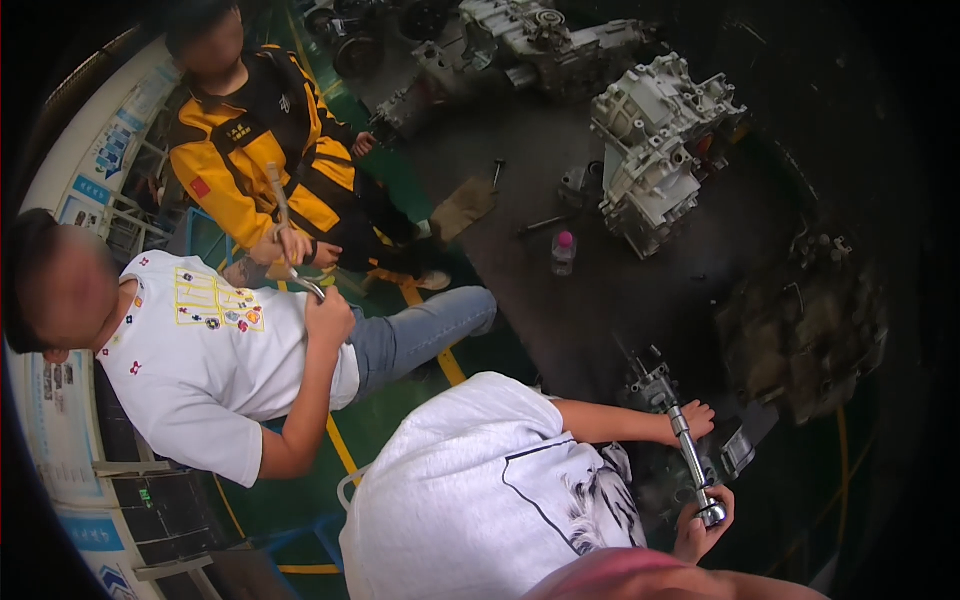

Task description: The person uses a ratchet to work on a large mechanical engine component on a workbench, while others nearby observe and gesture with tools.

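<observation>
Dark worktop (610, 310), and across its near edge slants a shiny silver cylindrical metal bar tool (690, 450), running near right to far left, apparently meeting a grey metal mechanism (655, 388). Right hand (691, 531), nearer, curls round its rounded near end; left hand (697, 420), farther, fingers loosely spread, sits behind the bar, palm contact hidden.

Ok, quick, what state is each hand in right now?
Left hand: partly hidden behind the metal tool; its grip cannot be told.
Right hand: closed, holding the metal tool.
</observation>
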{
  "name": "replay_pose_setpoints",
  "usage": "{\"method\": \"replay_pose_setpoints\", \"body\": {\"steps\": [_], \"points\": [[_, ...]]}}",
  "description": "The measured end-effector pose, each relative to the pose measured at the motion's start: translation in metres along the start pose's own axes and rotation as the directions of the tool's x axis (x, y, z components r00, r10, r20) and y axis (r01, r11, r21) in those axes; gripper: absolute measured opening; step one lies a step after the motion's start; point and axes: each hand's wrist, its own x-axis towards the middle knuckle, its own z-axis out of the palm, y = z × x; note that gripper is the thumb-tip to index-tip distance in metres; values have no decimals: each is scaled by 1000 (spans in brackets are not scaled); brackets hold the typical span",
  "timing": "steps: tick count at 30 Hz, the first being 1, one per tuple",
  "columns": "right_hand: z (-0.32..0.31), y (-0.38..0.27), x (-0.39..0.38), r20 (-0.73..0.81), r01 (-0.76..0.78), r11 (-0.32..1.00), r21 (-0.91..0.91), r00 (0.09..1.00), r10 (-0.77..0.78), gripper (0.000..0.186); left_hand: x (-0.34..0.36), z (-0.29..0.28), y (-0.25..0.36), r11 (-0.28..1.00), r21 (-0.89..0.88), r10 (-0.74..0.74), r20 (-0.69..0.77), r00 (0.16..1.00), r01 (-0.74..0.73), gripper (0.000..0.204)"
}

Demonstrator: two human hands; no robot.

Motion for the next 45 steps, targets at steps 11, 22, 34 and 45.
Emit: {"method": "replay_pose_setpoints", "body": {"steps": [11,22,34,45], "points": [[5,-4,1,9,-89,994,66,996,89,56,10,-5,-11,994,-81,80,142,987,-69,18],[11,-12,0,-53,-151,988,-28,987,149,51,10,-10,-6,991,-102,92,2,996,-91,15],[10,-10,-1,-59,-199,977,-75,979,195,46,14,-16,-3,978,-207,-11,48,999,21,21],[7,0,2,11,-114,980,-162,993,117,42,16,-12,0,997,-34,-65,35,997,66,20]]}}
